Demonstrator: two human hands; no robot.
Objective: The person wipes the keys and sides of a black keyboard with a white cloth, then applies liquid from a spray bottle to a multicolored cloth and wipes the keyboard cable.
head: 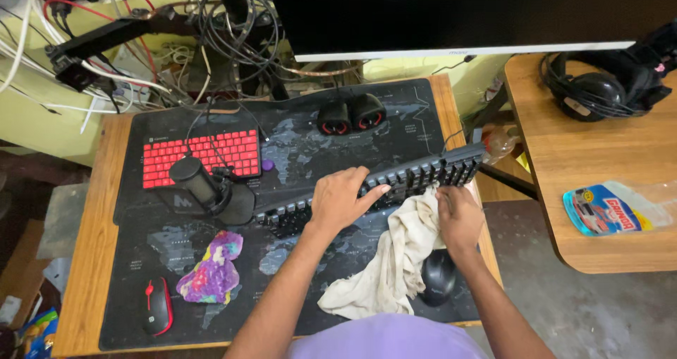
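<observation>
Left hand (340, 198) fingers are pressing flat on the black keyboard (395, 183), steadying it tilted above the desk mat (303, 147). Right hand (458, 214) fingers are bunching a cream cloth (395, 260) against its right end; wiping seems underway, the far end untouched.

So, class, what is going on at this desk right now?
A person at a desk steadies a black keyboard with the left hand, its fingers lying across the keys. The right hand presses a cream cloth against the keyboard's right part. The keyboard sits slanted on a dark desk mat. A black mouse lies under the right wrist, and a red keyboard, a microphone and a colourful cloth lie to the left.
</observation>
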